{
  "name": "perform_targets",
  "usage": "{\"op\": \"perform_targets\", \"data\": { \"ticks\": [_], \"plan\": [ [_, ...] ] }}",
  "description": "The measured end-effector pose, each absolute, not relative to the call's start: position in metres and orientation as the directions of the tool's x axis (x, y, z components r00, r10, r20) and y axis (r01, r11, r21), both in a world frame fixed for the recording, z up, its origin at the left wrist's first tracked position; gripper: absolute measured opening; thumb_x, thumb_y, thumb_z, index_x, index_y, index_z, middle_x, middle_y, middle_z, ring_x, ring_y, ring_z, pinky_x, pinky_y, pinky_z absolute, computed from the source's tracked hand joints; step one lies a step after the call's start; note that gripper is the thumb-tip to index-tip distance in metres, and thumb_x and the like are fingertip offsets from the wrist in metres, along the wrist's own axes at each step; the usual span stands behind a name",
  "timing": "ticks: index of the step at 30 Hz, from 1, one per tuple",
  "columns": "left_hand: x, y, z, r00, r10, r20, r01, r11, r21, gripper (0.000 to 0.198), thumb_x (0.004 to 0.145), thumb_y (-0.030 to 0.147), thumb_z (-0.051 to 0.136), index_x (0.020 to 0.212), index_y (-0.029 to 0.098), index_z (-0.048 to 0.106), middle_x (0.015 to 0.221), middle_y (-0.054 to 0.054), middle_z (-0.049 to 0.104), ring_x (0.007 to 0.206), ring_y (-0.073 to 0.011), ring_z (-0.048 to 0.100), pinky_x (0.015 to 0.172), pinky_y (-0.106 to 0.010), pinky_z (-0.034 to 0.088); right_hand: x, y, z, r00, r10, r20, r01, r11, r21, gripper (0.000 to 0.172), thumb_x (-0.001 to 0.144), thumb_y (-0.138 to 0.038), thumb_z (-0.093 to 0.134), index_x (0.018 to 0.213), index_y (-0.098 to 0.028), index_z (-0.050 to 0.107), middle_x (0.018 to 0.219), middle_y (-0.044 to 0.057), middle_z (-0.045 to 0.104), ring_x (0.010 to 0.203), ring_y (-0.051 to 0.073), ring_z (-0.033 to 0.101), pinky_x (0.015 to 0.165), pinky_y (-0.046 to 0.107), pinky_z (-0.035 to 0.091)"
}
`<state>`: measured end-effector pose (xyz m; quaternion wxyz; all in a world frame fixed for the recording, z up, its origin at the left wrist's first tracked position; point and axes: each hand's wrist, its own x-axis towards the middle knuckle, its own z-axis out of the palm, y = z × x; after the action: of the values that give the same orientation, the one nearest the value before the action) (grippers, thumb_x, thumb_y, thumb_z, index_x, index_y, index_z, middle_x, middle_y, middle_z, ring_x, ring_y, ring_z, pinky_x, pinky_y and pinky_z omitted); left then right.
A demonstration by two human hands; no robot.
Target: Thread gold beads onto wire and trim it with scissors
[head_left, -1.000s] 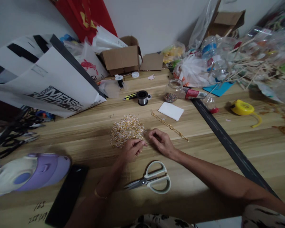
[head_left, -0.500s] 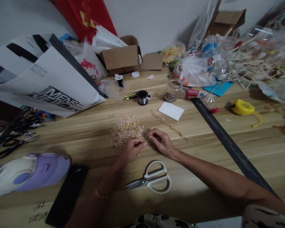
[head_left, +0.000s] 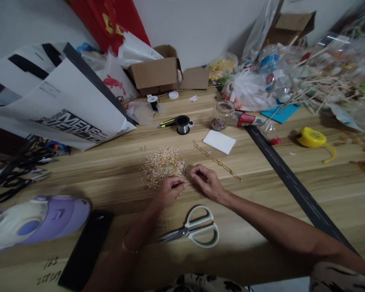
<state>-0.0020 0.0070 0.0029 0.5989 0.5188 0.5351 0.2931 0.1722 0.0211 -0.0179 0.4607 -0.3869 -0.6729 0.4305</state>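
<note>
My left hand (head_left: 169, 190) rests on the wooden table (head_left: 261, 190) with its fingertips pinched on a small gold piece at the near edge of a pile of gold and clear beaded wire pieces (head_left: 162, 164). My right hand (head_left: 206, 181) sits just to the right, fingers curled and pinched toward the left hand; what it holds is too small to see. A thin gold chain (head_left: 216, 160) lies beyond my right hand. White-handled scissors (head_left: 193, 231) lie shut below both hands.
A wire spool (head_left: 183, 124), a yellow pen (head_left: 166, 122), a bead jar (head_left: 220, 116) and a white pad (head_left: 219, 142) lie behind. A black strip (head_left: 288, 178) runs diagonally at right. A yellow tape measure (head_left: 312, 138), a purple case (head_left: 36, 217), a black phone (head_left: 86, 248) and bags surround.
Almost nothing differs; my left fingertips shifted slightly at the pile's edge while the right hand stayed put.
</note>
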Motion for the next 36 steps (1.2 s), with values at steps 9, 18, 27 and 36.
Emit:
{"op": "perform_targets", "data": {
  "ticks": [9, 18, 27, 36],
  "plan": [
    [-0.0016, 0.0068, 0.0053, 0.261, 0.902, -0.344, 0.208, 0.295, 0.933, 0.033, 0.062, 0.042, 0.069, 0.074, 0.013, 0.061, 0.052, 0.006, 0.048, 0.044, -0.0053, 0.039, 0.043, -0.017, 0.032, 0.1725, 0.0216, -0.0179, -0.28, 0.915, 0.29, 0.136, 0.337, -0.932, 0.016, 0.089, -0.03, 0.051, 0.079, -0.018, 0.054, 0.07, 0.001, 0.052, 0.064, 0.014, 0.049, 0.06, 0.024, 0.04],
    [-0.0009, 0.0061, 0.0089, 0.255, 0.905, -0.34, 0.228, 0.285, 0.931, 0.029, 0.064, 0.039, 0.069, 0.073, 0.013, 0.059, 0.054, 0.005, 0.049, 0.047, -0.0067, 0.041, 0.045, -0.018, 0.031, 0.1723, 0.0213, -0.0152, -0.285, 0.913, 0.293, 0.118, 0.336, -0.934, 0.013, 0.088, -0.027, 0.051, 0.079, -0.018, 0.054, 0.07, 0.001, 0.053, 0.064, 0.014, 0.048, 0.06, 0.024, 0.039],
    [-0.0023, 0.0058, 0.0044, 0.265, 0.906, -0.329, 0.197, 0.284, 0.938, 0.029, 0.065, 0.039, 0.067, 0.074, 0.014, 0.057, 0.052, 0.006, 0.048, 0.043, -0.0047, 0.04, 0.042, -0.016, 0.031, 0.1724, 0.021, -0.0148, -0.279, 0.915, 0.293, 0.104, 0.332, -0.937, 0.015, 0.089, -0.028, 0.051, 0.08, -0.017, 0.054, 0.071, 0.001, 0.054, 0.067, 0.014, 0.05, 0.062, 0.024, 0.041],
    [-0.0023, 0.0071, 0.0028, 0.258, 0.901, -0.349, 0.179, 0.31, 0.934, 0.028, 0.062, 0.037, 0.068, 0.072, 0.014, 0.057, 0.05, 0.007, 0.049, 0.04, -0.0037, 0.041, 0.041, -0.016, 0.032, 0.1725, 0.0213, -0.016, -0.28, 0.917, 0.284, 0.107, 0.324, -0.94, 0.016, 0.089, -0.029, 0.051, 0.078, -0.017, 0.053, 0.07, 0.0, 0.053, 0.065, 0.013, 0.048, 0.06, 0.023, 0.04]
  ]
}}
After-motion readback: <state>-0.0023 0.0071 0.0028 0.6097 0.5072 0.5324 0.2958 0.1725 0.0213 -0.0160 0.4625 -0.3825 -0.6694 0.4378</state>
